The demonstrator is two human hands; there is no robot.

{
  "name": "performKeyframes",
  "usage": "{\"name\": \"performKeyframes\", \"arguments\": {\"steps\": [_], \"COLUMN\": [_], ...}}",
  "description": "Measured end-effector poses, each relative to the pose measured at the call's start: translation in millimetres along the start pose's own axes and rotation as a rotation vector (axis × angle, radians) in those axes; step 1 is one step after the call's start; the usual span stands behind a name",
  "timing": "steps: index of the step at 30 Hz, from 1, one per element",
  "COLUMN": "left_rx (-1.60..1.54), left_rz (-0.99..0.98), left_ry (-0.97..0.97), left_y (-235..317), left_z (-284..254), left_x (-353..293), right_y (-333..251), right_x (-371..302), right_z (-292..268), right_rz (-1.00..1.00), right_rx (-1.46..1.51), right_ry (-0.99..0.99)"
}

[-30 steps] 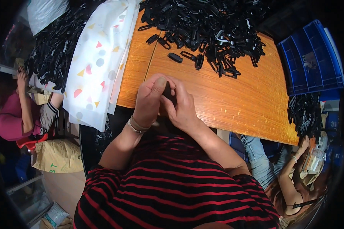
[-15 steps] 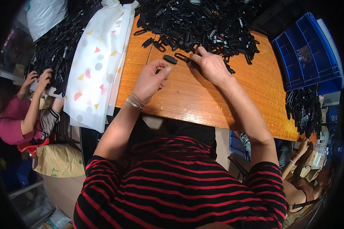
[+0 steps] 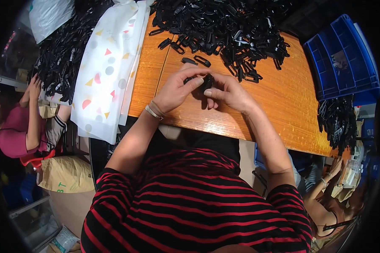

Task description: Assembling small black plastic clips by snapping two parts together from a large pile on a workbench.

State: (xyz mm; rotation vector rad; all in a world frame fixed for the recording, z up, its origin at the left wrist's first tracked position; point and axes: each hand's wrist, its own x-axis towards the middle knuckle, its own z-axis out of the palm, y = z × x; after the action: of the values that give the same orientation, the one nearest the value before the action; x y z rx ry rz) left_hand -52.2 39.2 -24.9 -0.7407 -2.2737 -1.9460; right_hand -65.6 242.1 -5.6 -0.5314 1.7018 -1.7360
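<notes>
**Black plastic piece (image 3: 208, 82) held over the wooden worktop (image 3: 278, 107)**

The right hand's (image 3: 231, 93) fingers pinch the piece upright, leaving hardly any gap. Touching it from the other side, the left hand (image 3: 176, 90) has its thumb and fingers closed on a small dark part (image 3: 190, 79), mostly hidden. Just beyond lie a loose oblong black frame (image 3: 202, 61) and a heap of similar parts (image 3: 236, 27). Left of the worktop hangs a white plastic sheet (image 3: 109, 71) printed with coloured shapes. Green lettering marks a brown paper sack (image 3: 67, 173); a pale patch on the blue crate (image 3: 344, 78) is too small to read.
</notes>
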Motion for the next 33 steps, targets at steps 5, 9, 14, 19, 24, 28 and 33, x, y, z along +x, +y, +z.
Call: {"name": "performKeyframes", "arguments": {"steps": [5, 9, 14, 19, 24, 28, 33], "left_rx": [-0.486, -0.655, -0.777, -0.726, -0.612, -0.712, -0.743], "left_rz": [-0.428, -0.394, -0.404, -0.347, -0.384, -0.405, -0.414], "left_ry": [-0.167, -0.102, -0.053, 0.183, 0.287, 0.265, 0.263], "left_y": [2.7, 1.2, 4.1, -14.1, -4.3, -8.8, -9.8], "left_z": [-6.5, 2.4, 2.1, -1.2, 7.7, 4.6, 2.4], "left_x": [-14.9, -22.9, -22.4, -26.7, -25.8, -27.7, -29.3], "right_y": [8.4, 21.5, 28.6, 16.8, 9.4, 20.7, 14.7], "right_x": [-1.2, 3.0, 5.5, 4.1, 4.9, 9.7, 7.0], "right_z": [-2.9, 5.5, 9.1, 25.5, 54.9, 54.9, 54.8], "right_rz": [0.063, 0.051, 0.086, 0.141, -0.268, -0.342, -0.306], "right_rx": [0.293, 0.546, 0.512, 0.147, -0.304, -0.330, -0.170], "right_ry": [-0.150, -0.236, -0.233, 0.124, 0.478, 0.550, 0.570]}}
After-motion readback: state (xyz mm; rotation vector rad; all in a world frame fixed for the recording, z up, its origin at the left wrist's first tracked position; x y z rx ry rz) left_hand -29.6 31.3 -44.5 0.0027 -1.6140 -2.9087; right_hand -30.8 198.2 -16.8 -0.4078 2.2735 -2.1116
